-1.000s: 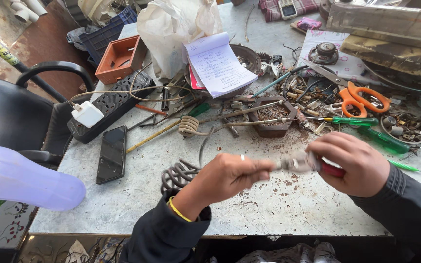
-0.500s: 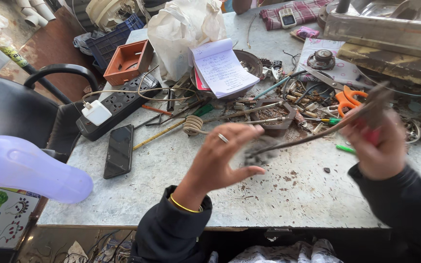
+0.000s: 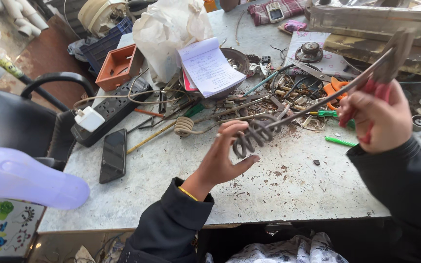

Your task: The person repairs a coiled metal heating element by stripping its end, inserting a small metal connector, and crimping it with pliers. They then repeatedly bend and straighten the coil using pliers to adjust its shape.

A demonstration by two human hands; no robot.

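Above the littered worktable we see the left hand pinching the coiled heating element while the right hand clenches red-handled pliers gripping its straight end.

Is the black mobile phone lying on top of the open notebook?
No, the black mobile phone lies flat on the table, beside the power strip, far from the open notebook.

Grey speckled worktable, black chair at left, reddish floor, daylight
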